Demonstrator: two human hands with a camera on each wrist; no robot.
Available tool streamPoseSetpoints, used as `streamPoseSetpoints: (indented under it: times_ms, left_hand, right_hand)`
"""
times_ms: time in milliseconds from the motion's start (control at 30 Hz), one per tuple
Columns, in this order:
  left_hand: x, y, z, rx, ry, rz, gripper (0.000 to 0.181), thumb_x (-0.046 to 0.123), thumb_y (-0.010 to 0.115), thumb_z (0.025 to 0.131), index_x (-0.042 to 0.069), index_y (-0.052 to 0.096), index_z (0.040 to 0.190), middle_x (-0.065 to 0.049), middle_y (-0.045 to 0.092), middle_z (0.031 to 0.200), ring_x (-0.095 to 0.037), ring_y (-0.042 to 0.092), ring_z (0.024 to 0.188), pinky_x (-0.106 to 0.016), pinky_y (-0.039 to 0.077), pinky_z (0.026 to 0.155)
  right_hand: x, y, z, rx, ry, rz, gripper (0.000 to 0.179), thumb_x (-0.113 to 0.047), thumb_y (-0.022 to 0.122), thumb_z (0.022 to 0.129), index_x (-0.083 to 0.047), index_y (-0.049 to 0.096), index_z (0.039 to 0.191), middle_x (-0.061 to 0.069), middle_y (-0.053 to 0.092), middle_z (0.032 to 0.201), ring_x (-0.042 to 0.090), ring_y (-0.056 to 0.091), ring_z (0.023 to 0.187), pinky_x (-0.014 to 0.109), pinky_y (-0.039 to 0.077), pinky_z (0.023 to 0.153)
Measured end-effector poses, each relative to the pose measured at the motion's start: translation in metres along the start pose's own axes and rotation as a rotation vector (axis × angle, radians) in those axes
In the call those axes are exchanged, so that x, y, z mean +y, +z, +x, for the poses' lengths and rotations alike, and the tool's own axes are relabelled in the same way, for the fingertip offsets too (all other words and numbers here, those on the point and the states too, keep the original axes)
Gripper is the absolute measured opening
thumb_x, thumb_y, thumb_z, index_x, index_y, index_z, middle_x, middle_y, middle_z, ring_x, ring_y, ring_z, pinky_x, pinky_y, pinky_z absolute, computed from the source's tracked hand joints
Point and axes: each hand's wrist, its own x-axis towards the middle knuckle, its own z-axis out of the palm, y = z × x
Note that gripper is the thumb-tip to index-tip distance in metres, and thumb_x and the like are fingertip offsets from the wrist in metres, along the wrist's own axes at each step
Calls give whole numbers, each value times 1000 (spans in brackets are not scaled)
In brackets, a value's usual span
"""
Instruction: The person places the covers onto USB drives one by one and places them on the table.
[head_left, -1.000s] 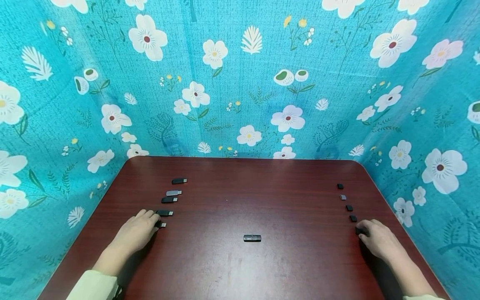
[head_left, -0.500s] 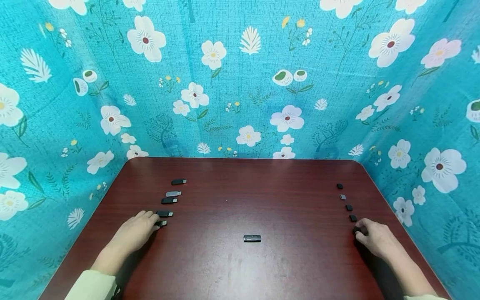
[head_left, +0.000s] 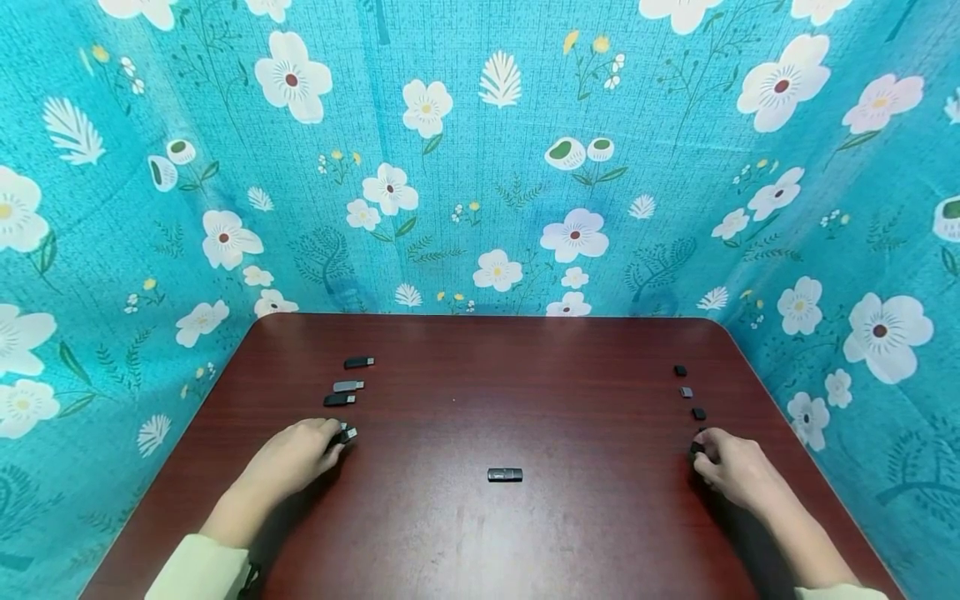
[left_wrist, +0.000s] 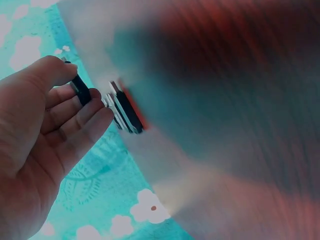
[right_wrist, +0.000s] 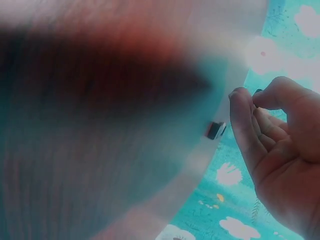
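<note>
Between thumb and fingers my left hand (head_left: 296, 458) pinches a black USB stick (left_wrist: 80, 89), its metal plug pointing out past the fingertips. The stick appears lifted off the table in the left wrist view. Another stick beside the fingers is mostly hidden behind the hand in the head view. At the right side, my right hand (head_left: 731, 467) pinches a small black USB cap (head_left: 697, 448); the fingers cover most of it in the right wrist view. Farther back lie a black cap (head_left: 699, 413), a grey cap (head_left: 686, 392) and one more black cap (head_left: 680, 371).
Beyond the left hand lie a black stick (head_left: 339, 400), a grey stick (head_left: 348, 386) and another black stick (head_left: 358, 362), uncapped. A capped black stick (head_left: 505, 475) lies mid-table. Flowered blue cloth (head_left: 480, 167) borders the reddish-brown table (head_left: 525, 358) behind and at both sides.
My left hand has moved right with the nearest USB stick in its fingers. My right hand has shifted slightly left and away from me, carrying the nearest cap.
</note>
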Motion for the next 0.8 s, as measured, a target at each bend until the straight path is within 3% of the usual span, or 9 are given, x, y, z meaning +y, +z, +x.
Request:
streamPoseSetpoints:
  times_ms: [233, 433, 567, 800]
  left_hand:
    - [12, 1, 7, 27, 25, -4, 19, 12, 78, 84, 10, 60, 87, 2, 56, 73, -10, 51, 65, -29, 46, 55]
    - [21, 6, 11, 96, 67, 37, 18, 10, 76, 81, 9, 59, 86, 1, 57, 76, -12, 54, 69, -30, 48, 55]
    - [28, 8, 15, 148, 108, 59, 18, 11, 76, 80, 8, 59, 86, 0, 59, 79, -15, 58, 74, -32, 51, 59]
    - [41, 7, 25, 177, 149, 58, 19, 15, 77, 82, 7, 62, 92, -1, 61, 83, -17, 61, 79, -34, 54, 65]
  right_hand:
    - [-10, 3, -1, -2, -18, 22, 27, -6, 61, 95, 9, 57, 117, 4, 65, 82, 14, 62, 65, 30, 50, 54]
    - [-16, 6, -2, 5, -61, 46, 23, -6, 62, 94, 5, 60, 115, 3, 66, 82, 12, 62, 65, 28, 50, 54]
    - [-21, 9, -1, 33, -110, 33, 22, -7, 63, 93, 3, 61, 113, 2, 66, 82, 12, 59, 65, 26, 48, 55]
    - [-35, 15, 2, 66, -157, 28, 22, -8, 64, 92, -2, 62, 113, 1, 66, 84, 10, 59, 66, 26, 48, 57]
